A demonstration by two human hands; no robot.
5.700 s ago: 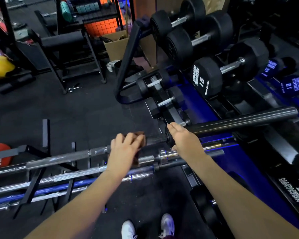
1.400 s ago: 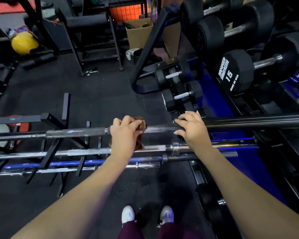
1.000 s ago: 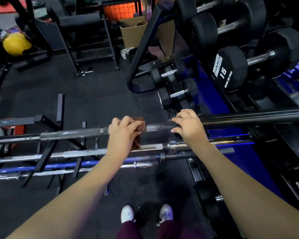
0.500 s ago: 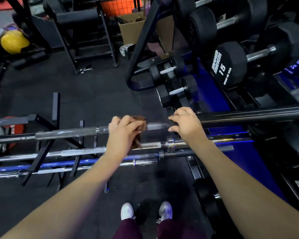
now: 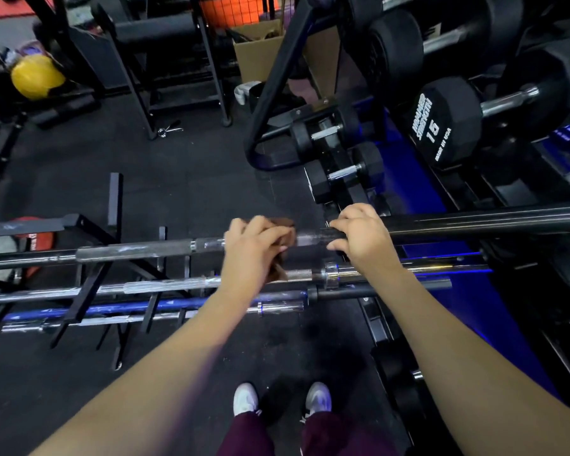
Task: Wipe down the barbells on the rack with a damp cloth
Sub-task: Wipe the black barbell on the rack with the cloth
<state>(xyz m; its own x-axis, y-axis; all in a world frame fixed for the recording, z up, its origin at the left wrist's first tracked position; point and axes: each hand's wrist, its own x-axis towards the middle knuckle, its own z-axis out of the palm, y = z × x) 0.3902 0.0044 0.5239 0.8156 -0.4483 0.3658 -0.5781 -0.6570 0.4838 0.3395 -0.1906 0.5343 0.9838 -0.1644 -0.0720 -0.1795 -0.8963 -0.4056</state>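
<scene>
left hand [image 5: 254, 250] gripping cloth [image 5: 285, 227] around bar [image 5: 139, 251] | right hand [image 5: 364, 240] clasping bar just beside | bar lying left-right; unwiped shaft stretching leftward

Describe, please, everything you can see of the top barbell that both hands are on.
The top barbell is a long metal bar lying roughly level across the black rack, above the other bars. Its shaft looks grey and scuffed with pale marks; right of the hands it becomes a thicker, glossy black sleeve running out of frame. The left hand grips it through a brown cloth; the right hand curls over it where the sleeve begins.
</scene>
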